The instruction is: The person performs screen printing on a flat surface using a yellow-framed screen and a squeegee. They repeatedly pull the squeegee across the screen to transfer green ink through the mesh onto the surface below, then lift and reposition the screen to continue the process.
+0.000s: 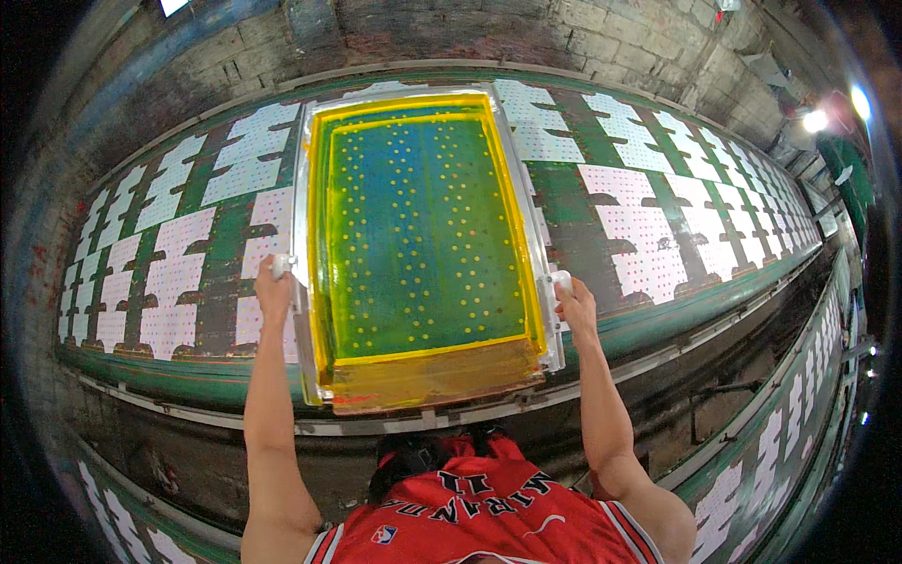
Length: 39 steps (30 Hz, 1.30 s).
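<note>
as the screen-printing frame (pixel 427 235) lies between them, long axis from near to far, left grip (pixel 273 293) and right grip (pixel 577 306) are wrapped around white handles (pixel 281 266).

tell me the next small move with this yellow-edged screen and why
Probably lift the screen evenly: the left grip and right grip each hold a side handle, and dotted white pieces lie partly hidden by it, so dragging might smear them.

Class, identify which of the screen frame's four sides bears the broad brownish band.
The frame's near side, closest to the red shirt; the other three show narrower yellow borders.
</note>
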Available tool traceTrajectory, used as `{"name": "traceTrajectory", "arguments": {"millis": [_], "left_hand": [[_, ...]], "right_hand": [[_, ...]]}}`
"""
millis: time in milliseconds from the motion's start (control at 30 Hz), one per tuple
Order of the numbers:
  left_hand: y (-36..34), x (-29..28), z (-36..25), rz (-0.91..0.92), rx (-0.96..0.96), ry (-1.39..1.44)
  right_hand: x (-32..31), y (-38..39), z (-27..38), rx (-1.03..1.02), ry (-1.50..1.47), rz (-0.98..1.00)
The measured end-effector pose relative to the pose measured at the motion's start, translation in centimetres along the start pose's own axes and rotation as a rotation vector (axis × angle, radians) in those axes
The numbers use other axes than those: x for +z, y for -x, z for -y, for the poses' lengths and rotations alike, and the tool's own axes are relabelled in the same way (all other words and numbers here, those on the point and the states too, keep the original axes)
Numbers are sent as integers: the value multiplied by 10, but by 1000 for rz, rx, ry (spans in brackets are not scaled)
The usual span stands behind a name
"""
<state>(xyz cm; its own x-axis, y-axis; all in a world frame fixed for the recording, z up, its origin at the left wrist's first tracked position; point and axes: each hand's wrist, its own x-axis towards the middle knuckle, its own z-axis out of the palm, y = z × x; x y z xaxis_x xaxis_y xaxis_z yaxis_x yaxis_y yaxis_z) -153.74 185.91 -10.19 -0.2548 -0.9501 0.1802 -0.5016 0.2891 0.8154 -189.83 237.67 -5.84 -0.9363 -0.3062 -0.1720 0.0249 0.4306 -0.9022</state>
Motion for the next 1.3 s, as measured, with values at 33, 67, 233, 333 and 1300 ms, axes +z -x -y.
{"name": "traceTrajectory", "arguments": {"millis": [33, 67, 233, 333, 1300], "left_hand": [[13, 19, -9, -9, 77, 38], [30, 37, -17, 5, 70, 49], [86, 82, -49, 35, 29, 5], [98, 94, -58, 47, 40, -27], [127, 145, -70, 171, 22, -239]], "right_hand": [[-18, -11, -8, 22, 5, 0], [-34, -21, -16, 63, 19, -3], [-87, -43, -52, 92, 7, 14], [-106, -50, -66, 121, -20, 31], [-129, -47, -69, -718, 829, -271]]}}
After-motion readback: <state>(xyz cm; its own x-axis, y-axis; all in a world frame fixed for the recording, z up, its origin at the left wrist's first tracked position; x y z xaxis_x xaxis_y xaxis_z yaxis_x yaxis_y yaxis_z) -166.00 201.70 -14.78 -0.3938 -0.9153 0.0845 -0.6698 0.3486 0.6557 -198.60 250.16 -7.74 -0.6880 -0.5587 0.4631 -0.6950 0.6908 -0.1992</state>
